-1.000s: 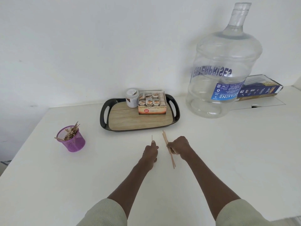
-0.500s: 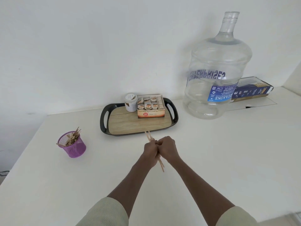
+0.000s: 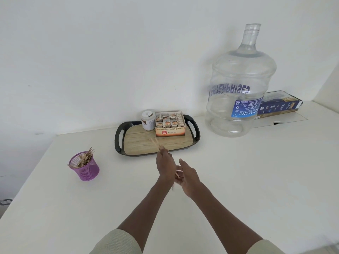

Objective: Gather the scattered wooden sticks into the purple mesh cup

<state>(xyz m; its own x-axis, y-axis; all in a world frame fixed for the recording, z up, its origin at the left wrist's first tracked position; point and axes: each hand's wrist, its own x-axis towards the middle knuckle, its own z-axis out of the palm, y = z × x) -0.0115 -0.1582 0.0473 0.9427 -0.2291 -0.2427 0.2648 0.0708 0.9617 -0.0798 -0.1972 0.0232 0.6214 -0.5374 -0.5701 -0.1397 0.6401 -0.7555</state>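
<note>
With your left hand [image 3: 165, 165] gripping wooden sticks [image 3: 155, 143], right hand [image 3: 187, 176] released beside it: purple mesh cup [image 3: 86, 167] stands left of frame on desk [image 3: 238, 180], nearer left hand; sticks' long axis points toward upper left.

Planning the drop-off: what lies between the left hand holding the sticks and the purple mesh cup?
Head view: only bare white table between the left hand, gripping sticks, and the purple mesh cup.

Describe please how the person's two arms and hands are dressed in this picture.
Both forearms are bare, and so are the left hand and the right hand: no gloves, rings, watch or bracelet can be seen. Each arm wears a pale, cream-coloured sleeve with a fine ribbed knit, pushed up near the elbow: the left sleeve and the right sleeve.
</note>
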